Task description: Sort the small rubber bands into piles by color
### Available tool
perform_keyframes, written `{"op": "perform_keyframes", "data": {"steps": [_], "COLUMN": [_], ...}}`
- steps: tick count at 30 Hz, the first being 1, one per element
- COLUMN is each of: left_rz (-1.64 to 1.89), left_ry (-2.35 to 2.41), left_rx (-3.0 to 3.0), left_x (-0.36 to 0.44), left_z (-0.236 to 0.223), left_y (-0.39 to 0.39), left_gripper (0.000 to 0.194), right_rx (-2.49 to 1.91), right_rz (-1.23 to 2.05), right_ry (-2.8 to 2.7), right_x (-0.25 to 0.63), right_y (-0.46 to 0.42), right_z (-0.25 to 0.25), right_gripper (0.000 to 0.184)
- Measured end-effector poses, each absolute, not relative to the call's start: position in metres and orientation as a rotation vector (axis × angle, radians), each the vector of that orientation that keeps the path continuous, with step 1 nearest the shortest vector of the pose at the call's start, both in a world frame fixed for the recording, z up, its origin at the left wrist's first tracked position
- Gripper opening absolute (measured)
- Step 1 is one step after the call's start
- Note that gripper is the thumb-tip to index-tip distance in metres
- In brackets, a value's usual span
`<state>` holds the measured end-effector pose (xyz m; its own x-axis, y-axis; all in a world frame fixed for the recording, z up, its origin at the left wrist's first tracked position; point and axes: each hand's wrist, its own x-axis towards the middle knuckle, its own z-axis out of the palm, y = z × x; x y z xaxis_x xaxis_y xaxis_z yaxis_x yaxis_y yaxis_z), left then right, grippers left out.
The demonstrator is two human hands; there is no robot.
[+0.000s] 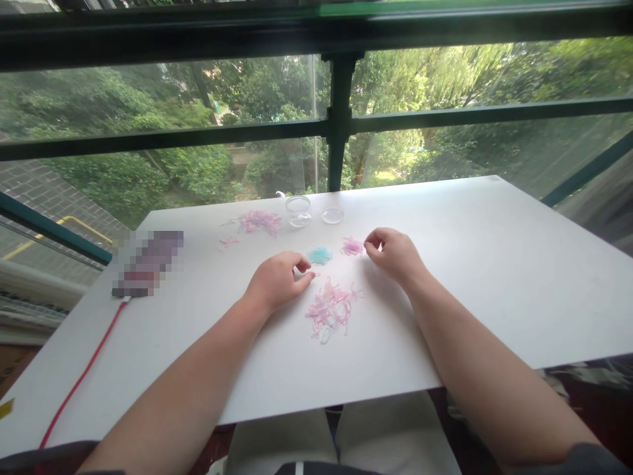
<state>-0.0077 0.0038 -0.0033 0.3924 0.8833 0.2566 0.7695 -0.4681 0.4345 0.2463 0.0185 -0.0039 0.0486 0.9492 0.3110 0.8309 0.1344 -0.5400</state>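
Note:
Small rubber bands lie sorted on a white board (469,284). A mixed pink and white heap (330,308) sits in the middle, a blue pile (319,255) and a pink pile (351,247) lie just beyond it. My left hand (277,280) rests beside the mixed heap, its fingers pinched at the heap's left edge near the blue pile. My right hand (393,254) has finger and thumb pinched together right at the pink pile's right edge. What either pinch holds is too small to see.
Another loose heap of pink and blue bands (257,221) lies far left. A clear round container (299,210) and its lid (333,215) stand at the back. A blurred object (148,262) with a red cable (82,376) lies on the left. Window frame behind.

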Motion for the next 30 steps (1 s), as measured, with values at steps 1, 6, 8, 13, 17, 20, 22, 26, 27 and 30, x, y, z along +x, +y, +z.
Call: {"op": "perform_keyframes", "data": {"steps": [1,6,8,13,17,20,22,26,27,30], "left_rz": [0.657,0.656,0.653,0.572,0.558,0.609,0.65,0.729,0.737,0.719], "left_ry": [1.468,1.433,1.413,1.418,1.423,1.388,1.358,1.321,1.317,1.311], "left_rx": [2.401,2.411,2.422,2.434,2.43,2.453,2.458,2.439,2.434,2.423], "left_x": [-0.008,-0.007,-0.007,-0.007,-0.006,-0.006,-0.006,-0.004,-0.004,-0.003], "left_z": [-0.003,-0.003,-0.003,-0.003,-0.002,-0.002,-0.002,-0.002,-0.002,-0.003], "left_y": [0.003,0.002,0.002,0.003,0.002,0.001,0.001,0.001,0.001,0.001], "left_gripper": [0.017,0.014,0.012,0.01,0.01,0.011,0.013,0.014,0.014,0.015], "right_rx": [-1.722,-1.722,-1.731,-1.752,-1.746,-1.742,-1.726,-1.624,-1.579,-1.403], "right_rz": [0.233,0.149,0.114,0.053,0.044,0.061,0.079,0.109,0.137,0.292], "right_ry": [-1.814,-1.886,-1.903,-1.922,-1.931,-1.916,-1.881,-1.759,-1.75,-1.831], "right_x": [0.246,0.24,0.239,0.238,0.237,0.237,0.239,0.243,0.242,0.235], "right_y": [0.019,0.023,0.025,0.027,0.027,0.026,0.026,0.022,0.02,0.014], "right_z": [-0.005,-0.013,-0.014,-0.015,-0.016,-0.015,-0.014,-0.011,-0.01,-0.009], "right_gripper": [0.011,0.013,0.013,0.013,0.014,0.014,0.015,0.019,0.02,0.02]}}
